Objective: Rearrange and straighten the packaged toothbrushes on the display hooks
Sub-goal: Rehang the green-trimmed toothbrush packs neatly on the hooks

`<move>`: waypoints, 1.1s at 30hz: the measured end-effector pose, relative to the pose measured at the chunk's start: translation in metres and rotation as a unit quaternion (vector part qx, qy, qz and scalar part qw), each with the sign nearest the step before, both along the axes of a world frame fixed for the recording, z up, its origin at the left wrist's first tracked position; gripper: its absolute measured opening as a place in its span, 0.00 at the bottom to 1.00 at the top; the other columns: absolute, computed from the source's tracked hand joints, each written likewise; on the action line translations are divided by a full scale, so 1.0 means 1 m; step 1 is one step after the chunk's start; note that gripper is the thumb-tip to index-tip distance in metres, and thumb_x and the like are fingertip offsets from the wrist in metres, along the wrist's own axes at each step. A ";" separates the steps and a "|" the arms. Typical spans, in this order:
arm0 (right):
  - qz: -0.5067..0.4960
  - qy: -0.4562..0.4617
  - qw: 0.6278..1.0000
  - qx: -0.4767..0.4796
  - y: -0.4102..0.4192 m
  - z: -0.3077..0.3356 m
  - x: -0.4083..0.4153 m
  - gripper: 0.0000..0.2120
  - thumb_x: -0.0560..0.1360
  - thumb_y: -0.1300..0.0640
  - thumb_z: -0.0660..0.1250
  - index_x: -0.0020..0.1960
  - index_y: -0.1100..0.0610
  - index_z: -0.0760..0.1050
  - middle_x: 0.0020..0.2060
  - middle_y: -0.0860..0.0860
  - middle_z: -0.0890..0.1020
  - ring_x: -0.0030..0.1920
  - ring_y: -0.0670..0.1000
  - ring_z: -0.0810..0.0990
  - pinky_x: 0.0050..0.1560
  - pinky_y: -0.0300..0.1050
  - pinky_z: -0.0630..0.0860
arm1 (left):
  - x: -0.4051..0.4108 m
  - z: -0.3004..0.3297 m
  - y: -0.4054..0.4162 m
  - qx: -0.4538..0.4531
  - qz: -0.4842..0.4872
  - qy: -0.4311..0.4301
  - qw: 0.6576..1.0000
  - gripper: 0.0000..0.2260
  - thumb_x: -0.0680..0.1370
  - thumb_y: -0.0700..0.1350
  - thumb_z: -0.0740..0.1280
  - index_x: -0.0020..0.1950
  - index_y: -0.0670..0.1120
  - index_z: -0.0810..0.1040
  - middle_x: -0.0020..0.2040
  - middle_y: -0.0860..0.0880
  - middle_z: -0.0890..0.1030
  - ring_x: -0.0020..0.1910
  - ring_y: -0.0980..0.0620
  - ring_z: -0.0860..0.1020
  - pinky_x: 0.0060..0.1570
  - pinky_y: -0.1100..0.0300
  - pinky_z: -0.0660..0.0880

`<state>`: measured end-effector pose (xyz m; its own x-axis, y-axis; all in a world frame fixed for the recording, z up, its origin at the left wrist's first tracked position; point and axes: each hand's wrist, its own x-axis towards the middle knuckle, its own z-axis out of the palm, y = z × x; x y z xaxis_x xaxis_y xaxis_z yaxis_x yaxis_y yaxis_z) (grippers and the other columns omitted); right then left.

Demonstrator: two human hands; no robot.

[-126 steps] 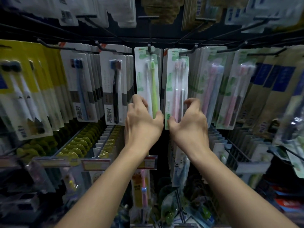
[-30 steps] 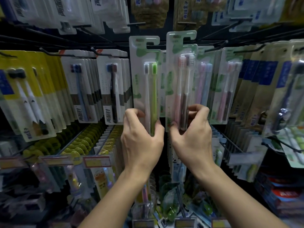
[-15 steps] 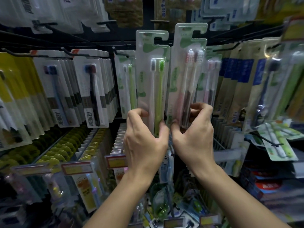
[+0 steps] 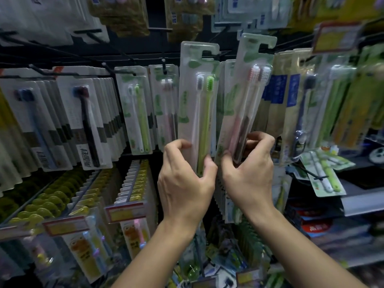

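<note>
My left hand grips the bottom of a clear pack with a white and a green toothbrush, held upright in front of the rack. Its hang slot sits above the hooks, off any peg. My right hand pinches the bottom of a second pack with a pink and a dark toothbrush, tilted to the right, its top also raised free of a hook. Behind them hang matching green-and-white packs and pink packs on black hooks.
White-card toothbrush packs fill the hooks at left. Blue and gold packs and dark-brush packs hang at right. Yellow price tags stick out on lower pegs. A green pack lies flat on the right shelf.
Both packs were lifted off their hooks and carried to the right along the rack; the right-hand pack now tilts rightward. The view has shifted right as well.
</note>
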<state>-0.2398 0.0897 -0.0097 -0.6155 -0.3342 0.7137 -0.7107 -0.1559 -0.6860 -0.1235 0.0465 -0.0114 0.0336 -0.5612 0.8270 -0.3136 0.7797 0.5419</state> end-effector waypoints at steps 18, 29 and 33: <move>-0.028 -0.011 0.999 0.039 0.010 -0.001 -0.017 0.24 0.76 0.54 0.74 0.65 0.53 0.64 0.55 0.51 0.77 0.54 0.52 0.79 0.51 0.48 0.76 | -0.017 0.005 0.010 0.004 -0.016 0.004 1.000 0.20 0.76 0.48 0.77 0.62 0.44 0.75 0.55 0.51 0.79 0.53 0.56 0.77 0.53 0.69 0.71; -0.027 -0.021 0.996 0.088 0.012 -0.002 -0.019 0.23 0.78 0.54 0.72 0.67 0.52 0.64 0.54 0.50 0.75 0.53 0.51 0.77 0.53 0.47 0.73 | -0.019 0.005 0.011 0.031 -0.005 -0.042 0.999 0.20 0.77 0.51 0.75 0.64 0.50 0.72 0.55 0.54 0.78 0.46 0.51 0.79 0.46 0.57 0.76; -0.037 -0.014 0.994 0.101 0.012 -0.002 -0.019 0.24 0.79 0.54 0.72 0.70 0.53 0.64 0.58 0.52 0.77 0.57 0.54 0.78 0.53 0.46 0.72 | -0.020 0.006 0.012 0.022 0.001 -0.058 0.998 0.26 0.77 0.50 0.74 0.74 0.52 0.71 0.64 0.52 0.79 0.55 0.54 0.79 0.52 0.64 0.74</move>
